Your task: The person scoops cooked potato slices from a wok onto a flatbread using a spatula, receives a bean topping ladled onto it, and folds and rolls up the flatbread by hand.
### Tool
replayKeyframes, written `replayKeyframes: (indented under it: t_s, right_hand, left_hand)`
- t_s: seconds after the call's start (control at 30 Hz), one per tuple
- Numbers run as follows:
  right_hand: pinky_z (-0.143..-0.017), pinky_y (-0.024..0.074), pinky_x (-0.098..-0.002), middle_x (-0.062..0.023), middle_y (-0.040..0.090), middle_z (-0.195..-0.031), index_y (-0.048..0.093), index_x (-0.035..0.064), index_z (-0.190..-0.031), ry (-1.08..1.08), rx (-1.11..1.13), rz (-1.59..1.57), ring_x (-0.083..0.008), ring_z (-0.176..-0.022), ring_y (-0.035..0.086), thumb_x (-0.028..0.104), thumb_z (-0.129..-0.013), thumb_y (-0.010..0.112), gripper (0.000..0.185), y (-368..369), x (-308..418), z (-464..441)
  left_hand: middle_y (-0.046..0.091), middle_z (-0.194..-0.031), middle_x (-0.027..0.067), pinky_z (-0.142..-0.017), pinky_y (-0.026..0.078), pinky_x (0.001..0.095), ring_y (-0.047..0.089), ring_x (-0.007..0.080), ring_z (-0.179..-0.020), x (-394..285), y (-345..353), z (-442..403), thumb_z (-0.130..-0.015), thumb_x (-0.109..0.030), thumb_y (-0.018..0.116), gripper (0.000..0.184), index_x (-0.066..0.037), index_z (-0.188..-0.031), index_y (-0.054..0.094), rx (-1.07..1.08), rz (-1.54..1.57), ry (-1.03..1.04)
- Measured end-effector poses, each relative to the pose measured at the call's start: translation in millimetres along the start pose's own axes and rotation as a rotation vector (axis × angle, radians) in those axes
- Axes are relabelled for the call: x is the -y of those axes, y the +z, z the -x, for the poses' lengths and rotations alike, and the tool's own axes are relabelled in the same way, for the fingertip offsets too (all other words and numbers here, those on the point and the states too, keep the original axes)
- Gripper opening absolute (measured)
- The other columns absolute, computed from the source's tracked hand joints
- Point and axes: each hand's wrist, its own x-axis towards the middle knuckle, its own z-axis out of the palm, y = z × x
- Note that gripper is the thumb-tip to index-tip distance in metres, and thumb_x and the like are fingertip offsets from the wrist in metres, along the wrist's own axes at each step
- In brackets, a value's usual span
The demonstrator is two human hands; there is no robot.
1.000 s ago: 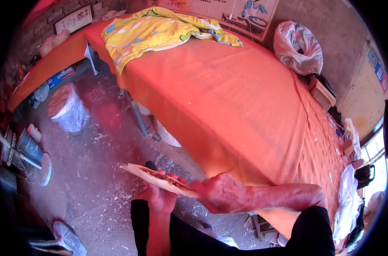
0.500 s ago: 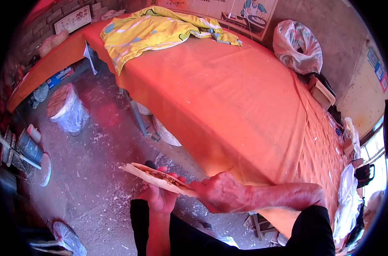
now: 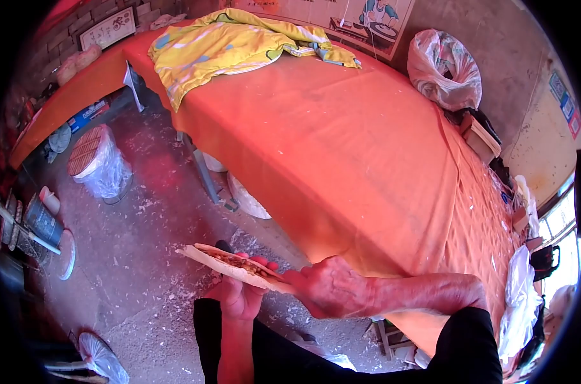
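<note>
A pale, split flatbread (image 3: 249, 276) with a brownish-red filling showing along its opening is held out in front of me, over the floor. My left hand (image 3: 240, 298) supports it from below, fingers curled up around its far side. At the bread's right end, my right hand (image 3: 334, 287) is closed with its knuckles upward. Its fingertips are mostly hidden, so the exact grip there is hard to make out. Both hands are beside the near edge of a large table (image 3: 341, 153) covered with an orange cloth.
A yellow patterned cloth (image 3: 233, 54) lies at the table's far end. A plastic-wrapped round stool (image 3: 105, 163) stands on the floor to the left, with buckets (image 3: 44, 217) nearer the left edge. A large plastic bag (image 3: 445, 69) sits at the far right, against the wall.
The view shifts very slightly. Both hands keep almost the same position on the flatbread.
</note>
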Motion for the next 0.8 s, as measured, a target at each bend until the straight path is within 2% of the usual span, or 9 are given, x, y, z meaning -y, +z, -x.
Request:
replayKeyframes:
  t_s: [0.47,0.57,0.8]
  right_hand:
    - [-0.053,0.0515,-0.0502,-0.0155,0.064,-0.069,0.058,0.002,-0.096,0.02,0.037,0.028,-0.0383,-0.06,0.066,0.006,-0.07,0.067,0.028,-0.3,1.2,-0.1]
    - [-0.053,0.0519,-0.0498,-0.0159,0.065,-0.07,0.059,0.0016,-0.098,0.041,0.074,0.034,-0.038,-0.061,0.067,0.007,-0.069,0.069,0.03,-0.8,1.4,-1.1]
    - [-0.054,0.0523,-0.0499,-0.0163,0.066,-0.07,0.059,0.0013,-0.097,0.04,0.079,0.028,-0.0384,-0.062,0.067,0.008,-0.069,0.07,0.031,-3.4,2.2,-0.8]
  left_hand:
    - [0.057,-0.139,0.0211,-0.106,0.048,0.0591,0.052,0.0484,-0.13,-0.5,-5.8,1.7,-0.099,-0.031,0.065,0.054,-0.011,-0.145,0.045,-0.008,0.01,-0.028]
    - [0.057,-0.137,0.0262,-0.083,0.065,0.0485,0.051,0.0535,-0.128,2.1,-1.0,0.8,-0.1,-0.034,0.063,0.05,-0.012,-0.143,0.05,-0.038,-0.017,-0.017]
    - [0.057,-0.137,0.0264,-0.087,0.063,0.0534,0.051,0.054,-0.129,2.3,-6.4,1.9,-0.1,-0.034,0.063,0.052,-0.012,-0.144,0.048,-0.016,-0.009,-0.022]
